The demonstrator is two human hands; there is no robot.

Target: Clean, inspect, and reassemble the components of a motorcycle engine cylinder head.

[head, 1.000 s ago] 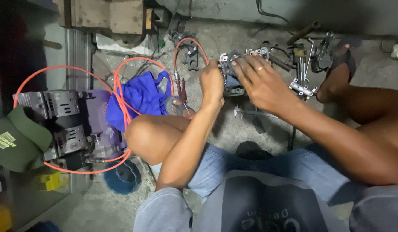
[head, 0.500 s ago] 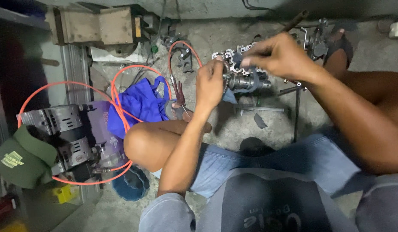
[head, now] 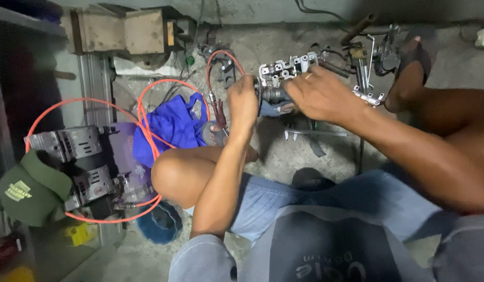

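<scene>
**Inspector:** Metal engine part (head: pixel 283 78), grey and cast, sits on the concrete floor (head: pixel 263 42) in front of the seated person, between both hands. Left hand (head: pixel 244 102) is closed round its round left end. Right hand (head: pixel 319 96) lies over the right side, fingers curled down onto it; a ring shows on one finger.

**Assistant:** Risks from here?

**Inspector:** In my judgement, three. The part rests on bare floor with no bench or clamp, so a hard twist from either hand could make it roll or tip. Loose metal pieces (head: pixel 368 95) lie just beside the right hand, near the foot (head: pixel 406 78); an elbow sweep could scatter them. The orange hose (head: pixel 148 117) loops close to the left knee (head: pixel 171 175) and across the blue cloth (head: pixel 171 125); a shifted leg could snag it and drag the grey motor unit (head: pixel 69 149) it circles.

**Assistant:** What can't be confirmed?

**Inspector:** The right palm covers the middle of the part, so I cannot tell whether a tool or fastener is under it. Fingertips of the left hand are hidden behind the part. Small items at the top edge sit in shadow and cannot be identified. The green cap (head: pixel 30 188) hides part of the motor unit.
</scene>
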